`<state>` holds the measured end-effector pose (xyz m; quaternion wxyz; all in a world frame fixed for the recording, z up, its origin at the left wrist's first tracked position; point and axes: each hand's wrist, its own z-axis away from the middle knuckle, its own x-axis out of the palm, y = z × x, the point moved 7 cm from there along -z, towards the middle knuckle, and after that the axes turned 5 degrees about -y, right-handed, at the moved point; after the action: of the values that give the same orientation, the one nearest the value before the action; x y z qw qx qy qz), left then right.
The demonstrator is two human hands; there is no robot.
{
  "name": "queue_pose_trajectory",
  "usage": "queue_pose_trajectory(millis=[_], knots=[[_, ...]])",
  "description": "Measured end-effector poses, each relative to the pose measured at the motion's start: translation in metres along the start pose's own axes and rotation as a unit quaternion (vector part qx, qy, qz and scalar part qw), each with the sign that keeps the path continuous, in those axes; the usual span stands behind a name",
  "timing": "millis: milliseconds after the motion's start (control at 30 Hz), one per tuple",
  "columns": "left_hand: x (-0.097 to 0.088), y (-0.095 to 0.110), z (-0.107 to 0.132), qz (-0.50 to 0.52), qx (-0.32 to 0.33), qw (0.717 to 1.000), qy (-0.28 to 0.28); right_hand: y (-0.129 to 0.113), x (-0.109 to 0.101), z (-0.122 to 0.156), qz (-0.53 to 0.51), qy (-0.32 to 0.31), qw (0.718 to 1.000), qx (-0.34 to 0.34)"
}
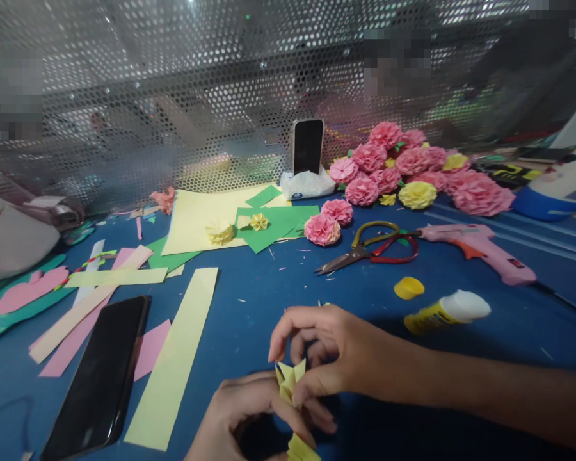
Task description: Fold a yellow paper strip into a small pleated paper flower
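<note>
Both hands meet at the bottom middle of the blue table (249, 301). My right hand (326, 352) reaches in from the right and pinches the top of a pleated yellow paper piece (288, 380) between thumb and fingers. My left hand (249, 416) comes up from the bottom edge and grips the same folded paper lower down; more yellow paper (301, 450) shows under its fingers. A glue stick (446, 312) lies uncapped just right of my right hand, its yellow cap (408, 287) beside it.
A black phone (100, 378) and yellow and pink paper strips (173, 365) lie at left. Scissors (365, 251), a pink glue gun (480, 246), pink and yellow paper flowers (403, 166), green and yellow sheets (269, 224), and a propped phone (308, 146) lie farther back.
</note>
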<state>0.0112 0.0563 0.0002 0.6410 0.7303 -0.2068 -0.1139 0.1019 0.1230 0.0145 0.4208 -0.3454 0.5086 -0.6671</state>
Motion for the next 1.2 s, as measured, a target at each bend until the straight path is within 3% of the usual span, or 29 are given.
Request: queue_pose_trajectory(millis=[133,333,500,700,867,1200], knots=[[0.001,0.002,-0.001,-0.007,0.004,1.000,-0.010,0.002,0.000,0.000,-0.004,-0.002,1.000,0.000],[-0.003,0.001,0.000,-0.048,0.002,0.998,0.030,-0.006,-0.002,0.003,0.049,0.043,0.998,-0.020],[-0.003,0.002,0.001,-0.127,0.003,0.991,0.045,-0.007,0.003,0.005,0.055,0.053,0.997,-0.005],[0.001,0.010,0.002,-0.249,0.046,0.967,0.018,-0.004,0.009,0.004,0.074,0.055,0.995,-0.038],[0.001,0.007,0.004,-0.281,0.029,0.959,0.024,-0.004,0.015,0.006,0.057,0.029,0.997,-0.033],[-0.002,0.011,0.004,-0.255,0.020,0.965,0.052,-0.004,0.016,0.004,-0.028,-0.050,0.998,-0.014]])
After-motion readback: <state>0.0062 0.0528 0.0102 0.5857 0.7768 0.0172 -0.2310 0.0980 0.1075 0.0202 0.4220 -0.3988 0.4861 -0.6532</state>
